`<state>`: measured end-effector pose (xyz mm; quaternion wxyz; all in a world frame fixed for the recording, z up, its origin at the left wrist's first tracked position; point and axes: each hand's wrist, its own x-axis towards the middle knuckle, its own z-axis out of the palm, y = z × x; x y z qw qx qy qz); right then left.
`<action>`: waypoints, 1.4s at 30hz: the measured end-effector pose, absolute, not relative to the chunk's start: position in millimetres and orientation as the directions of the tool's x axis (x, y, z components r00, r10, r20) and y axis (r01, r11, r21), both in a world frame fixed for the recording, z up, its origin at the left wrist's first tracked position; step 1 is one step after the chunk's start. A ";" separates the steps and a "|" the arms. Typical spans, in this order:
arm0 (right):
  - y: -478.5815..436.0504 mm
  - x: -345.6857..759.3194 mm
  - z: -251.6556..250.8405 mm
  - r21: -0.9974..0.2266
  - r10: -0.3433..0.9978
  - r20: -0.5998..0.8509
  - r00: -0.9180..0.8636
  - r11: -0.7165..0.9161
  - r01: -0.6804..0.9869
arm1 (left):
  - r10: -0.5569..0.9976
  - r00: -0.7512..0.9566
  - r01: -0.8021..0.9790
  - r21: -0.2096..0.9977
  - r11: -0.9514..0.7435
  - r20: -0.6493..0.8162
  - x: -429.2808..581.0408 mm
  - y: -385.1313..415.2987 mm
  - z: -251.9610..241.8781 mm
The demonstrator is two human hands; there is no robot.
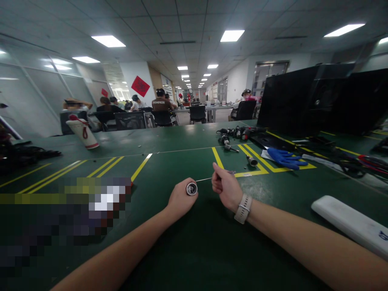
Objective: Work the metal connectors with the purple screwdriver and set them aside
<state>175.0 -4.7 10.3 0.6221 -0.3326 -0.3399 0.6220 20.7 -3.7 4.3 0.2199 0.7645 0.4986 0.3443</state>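
Observation:
My left hand [183, 199] is closed around a round metal connector [191, 188], its open end facing me with a dark inside. My right hand [226, 186], with a watch strap [243, 208] at the wrist, is closed on a slim screwdriver [204, 179]. The thin shaft points left and reaches the side of the connector; whether its tip touches is hidden. Most of the handle is covered by my fingers. Beyond my right hand lie a loose metal connector shell [251, 161] and a connector with a pin-like end [226, 142].
The green table [182, 157] bears yellow tape lines. A blue-and-white glove [285, 157], cables and large black boxes [287, 97] are on the right. A white bar [348, 218] lies near right. A paper cup [83, 131] stands at far left. People sit beyond the table.

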 end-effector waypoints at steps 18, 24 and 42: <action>-34.4 171.0 20.5 -0.808 0.817 0.549 -0.179 0.573 0.135 | 0.928 0.236 0.695 0.617 -0.369 0.289 18.6 -1.2 0.3; -36.0 169.5 13.9 -0.748 0.788 0.582 -0.202 0.616 0.245 | 0.923 0.239 0.708 0.597 -0.377 0.301 18.4 -1.7 -0.1; -20.0 168.2 22.6 -0.962 0.960 0.266 -0.089 0.270 0.035 | 0.908 0.302 0.724 0.550 -0.416 0.290 19.6 -3.5 -0.2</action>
